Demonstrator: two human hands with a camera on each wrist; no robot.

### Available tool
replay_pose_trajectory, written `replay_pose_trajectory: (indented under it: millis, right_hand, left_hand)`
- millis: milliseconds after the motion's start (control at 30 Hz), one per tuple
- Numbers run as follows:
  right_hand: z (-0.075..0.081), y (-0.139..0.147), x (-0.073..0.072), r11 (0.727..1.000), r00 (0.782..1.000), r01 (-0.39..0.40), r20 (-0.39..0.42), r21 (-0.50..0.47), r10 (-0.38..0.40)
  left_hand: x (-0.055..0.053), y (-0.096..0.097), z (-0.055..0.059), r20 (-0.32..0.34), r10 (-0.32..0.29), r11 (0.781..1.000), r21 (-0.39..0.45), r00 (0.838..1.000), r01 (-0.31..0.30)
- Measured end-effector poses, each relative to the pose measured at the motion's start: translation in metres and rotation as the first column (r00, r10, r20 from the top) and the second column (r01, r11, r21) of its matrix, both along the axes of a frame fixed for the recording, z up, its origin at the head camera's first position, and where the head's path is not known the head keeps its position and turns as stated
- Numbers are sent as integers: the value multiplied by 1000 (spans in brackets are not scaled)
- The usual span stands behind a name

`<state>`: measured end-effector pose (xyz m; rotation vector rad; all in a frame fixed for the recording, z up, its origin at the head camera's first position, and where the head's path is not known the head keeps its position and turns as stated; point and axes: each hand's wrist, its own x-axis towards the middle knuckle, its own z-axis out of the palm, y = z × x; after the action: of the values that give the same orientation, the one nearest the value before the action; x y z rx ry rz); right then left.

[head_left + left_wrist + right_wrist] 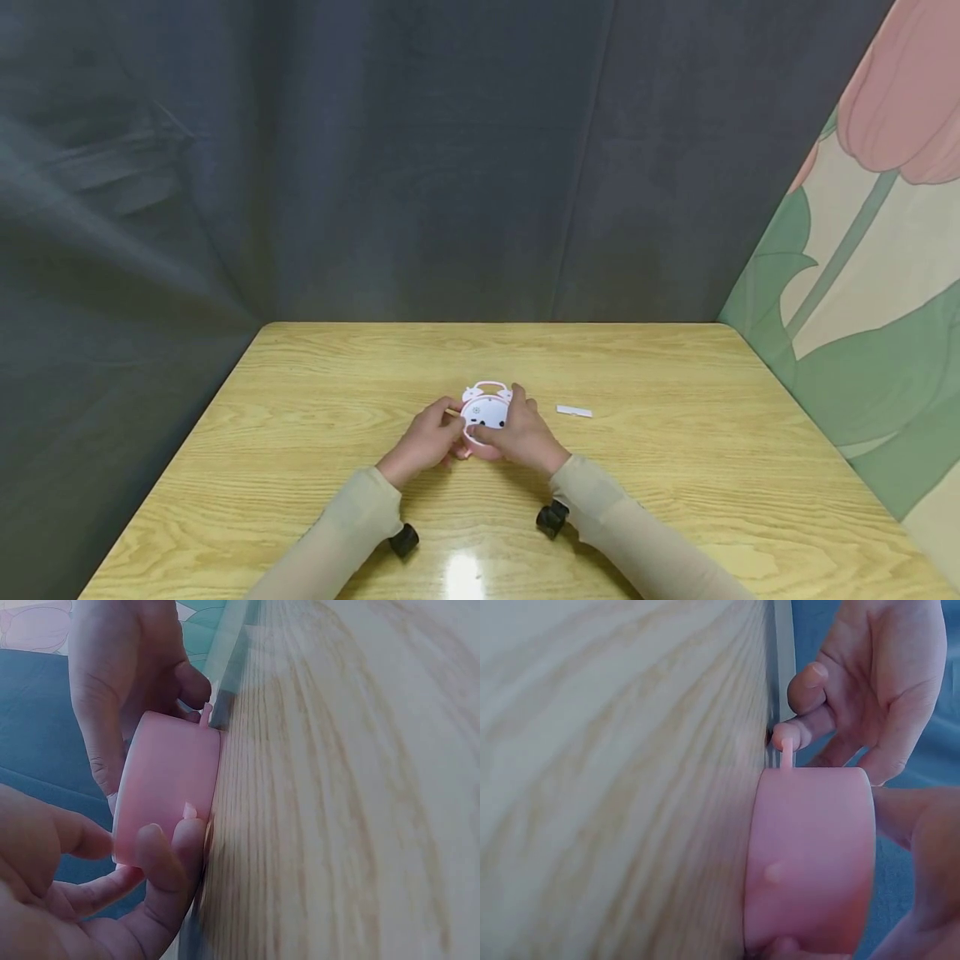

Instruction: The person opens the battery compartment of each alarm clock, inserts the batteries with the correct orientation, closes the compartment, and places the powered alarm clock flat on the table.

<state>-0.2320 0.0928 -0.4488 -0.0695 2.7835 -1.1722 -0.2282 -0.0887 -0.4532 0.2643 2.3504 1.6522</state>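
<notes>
A pink alarm clock (491, 408) lies flat on the table, with a white side carrying small dark spots turned up. Its bells and white handle point away from me. My left hand (426, 440) holds the clock's left edge, fingertips around the pink rim (169, 776) beside a small foot. From the other side my right hand (531, 435) grips the clock, its thumb laid across the white side and its fingers along the right edge. The right wrist view shows the smooth pink wall (814, 832) standing against the tabletop. Part of the white side is hidden under the right thumb.
A small white rectangular strip (574, 411) lies on the wooden table (660, 483) to the right of the clock. Dark cloth (450, 167) hangs behind the table's back edge. On the right stands a wall with a painted tulip (903, 92).
</notes>
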Motion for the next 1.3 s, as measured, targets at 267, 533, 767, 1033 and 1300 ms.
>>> replay_pose_trajectory:
  millis: [267,533,767,1033,1300]
  right_hand:
    - [1,-3,0,1000,1000,13,18,-22,-12]
    - [0,-3,-1,999,1000,16,5,-46,-16]
    - [-2,2,-3,996,1000,19,24,-86,-17]
    - [1,10,-7,975,995,8,99,-222,14]
    - [5,15,-7,942,982,12,182,-334,51]
  left_hand:
    - [0,-1,-2,-1,-2,1000,8,1000,2]
    - [-1,-1,-1,3,0,1000,2,1000,0]
    - [2,-1,-1,-1,-2,1000,12,1000,2]
    - [2,-1,-1,-4,-3,1000,11,1000,3]
    - [0,0,-1,0,10,1000,-6,1000,-10]
